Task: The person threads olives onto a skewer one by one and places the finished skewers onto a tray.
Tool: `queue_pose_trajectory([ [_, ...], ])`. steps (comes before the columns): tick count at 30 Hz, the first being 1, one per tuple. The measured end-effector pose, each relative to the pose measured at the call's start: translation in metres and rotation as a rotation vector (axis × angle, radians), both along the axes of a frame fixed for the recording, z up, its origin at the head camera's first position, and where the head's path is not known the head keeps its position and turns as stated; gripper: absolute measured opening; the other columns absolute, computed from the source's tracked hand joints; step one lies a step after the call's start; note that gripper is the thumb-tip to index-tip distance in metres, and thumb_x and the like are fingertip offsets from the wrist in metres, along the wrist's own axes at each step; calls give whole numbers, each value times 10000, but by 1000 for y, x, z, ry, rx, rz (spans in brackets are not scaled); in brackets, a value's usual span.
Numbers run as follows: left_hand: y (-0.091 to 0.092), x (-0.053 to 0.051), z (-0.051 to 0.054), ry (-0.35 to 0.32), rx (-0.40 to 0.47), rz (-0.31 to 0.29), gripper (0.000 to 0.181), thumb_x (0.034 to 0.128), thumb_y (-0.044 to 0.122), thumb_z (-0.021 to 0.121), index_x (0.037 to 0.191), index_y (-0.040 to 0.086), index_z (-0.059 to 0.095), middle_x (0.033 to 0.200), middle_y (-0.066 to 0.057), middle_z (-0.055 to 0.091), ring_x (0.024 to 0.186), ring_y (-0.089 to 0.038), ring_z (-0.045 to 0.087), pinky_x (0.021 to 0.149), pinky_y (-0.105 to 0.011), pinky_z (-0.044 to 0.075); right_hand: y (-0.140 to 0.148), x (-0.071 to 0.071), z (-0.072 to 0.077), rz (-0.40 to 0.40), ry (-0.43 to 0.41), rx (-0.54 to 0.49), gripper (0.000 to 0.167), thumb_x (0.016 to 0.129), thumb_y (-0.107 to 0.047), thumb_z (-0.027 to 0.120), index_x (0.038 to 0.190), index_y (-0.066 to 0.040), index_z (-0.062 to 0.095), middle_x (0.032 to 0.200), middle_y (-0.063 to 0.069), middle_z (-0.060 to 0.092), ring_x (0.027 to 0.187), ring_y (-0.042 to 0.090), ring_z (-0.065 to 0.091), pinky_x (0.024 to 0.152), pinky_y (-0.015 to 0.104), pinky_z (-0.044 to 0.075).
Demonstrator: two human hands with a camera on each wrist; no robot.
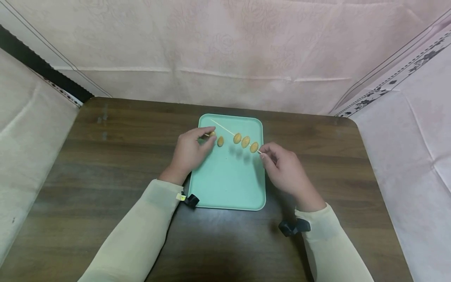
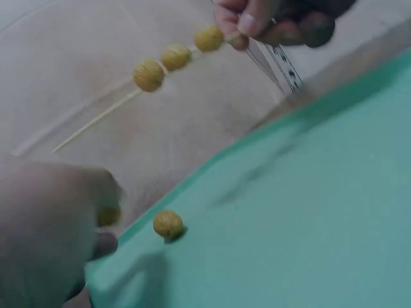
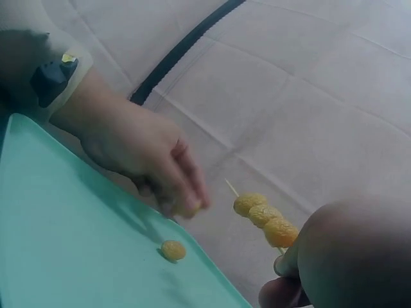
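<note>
My right hand (image 1: 283, 166) pinches the near right end of a stick (image 1: 222, 127); three yellow balls (image 1: 245, 141) sit on it over the green tray (image 1: 229, 184). My left hand (image 1: 191, 152) pinches another ball (image 1: 212, 134), near one loose ball (image 1: 220, 141) on the tray's far left part. I think holding the stick still and keeping fingers off its tip works best.
</note>
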State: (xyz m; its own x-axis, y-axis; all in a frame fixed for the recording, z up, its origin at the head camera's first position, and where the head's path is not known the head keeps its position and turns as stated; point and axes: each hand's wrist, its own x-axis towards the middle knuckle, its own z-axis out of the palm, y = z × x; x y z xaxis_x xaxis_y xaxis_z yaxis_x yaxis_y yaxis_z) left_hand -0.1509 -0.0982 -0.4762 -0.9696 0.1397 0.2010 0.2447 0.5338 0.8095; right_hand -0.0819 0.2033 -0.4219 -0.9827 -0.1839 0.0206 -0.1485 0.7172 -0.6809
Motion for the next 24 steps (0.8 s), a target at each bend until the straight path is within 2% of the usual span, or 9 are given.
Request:
queue_pose_trajectory([
  [2,0,0,1,-72,202,30,345,1087,348,786,1384,175,810,1250,-11,839,1115,-170,787,918,-315,642,0,0,-1,1,-1,-5,161,1153,-235,657,1272,-147,722,1042,85,803,877,246,712,772,431,633],
  [5,-2,-1,3,-182,475,38,341,1079,361,799,1367,177,803,1228,-37,827,1140,-169,772,942,-256,630,1,0,-2,3,-4,-10,161,1158,-239,652,1273,-151,720,1067,102,805,896,251,711,805,445,644],
  [9,-4,-2,5,-263,695,17,335,1086,286,793,1389,143,776,1230,-69,800,1169,-207,760,1025,-322,631,1,-1,-3,10,-11,-19,158,1158,-243,652,1275,-161,719,1059,99,795,895,253,690,810,443,639],
  [11,-6,-2,5,-281,768,1,343,1087,244,789,1410,131,761,1226,-53,785,1167,-211,754,1045,-359,629,0,-1,-3,17,-6,-23,153,1156,-237,655,1272,-159,719,1039,96,790,881,253,680,792,438,629],
  [15,-8,-4,4,-271,870,-35,342,1083,186,789,1416,121,746,1223,-37,746,1171,-206,748,1042,-326,629,0,0,-1,35,16,-24,146,1154,-222,657,1261,-146,721,1008,90,785,864,244,671,771,429,612],
  [24,-9,-5,3,-230,965,-20,439,1118,141,723,1536,34,647,1290,-48,753,1193,-168,763,989,-242,633,1,4,0,59,7,-31,127,1148,-190,662,1246,-135,722,1064,119,806,901,236,695,843,457,636],
])
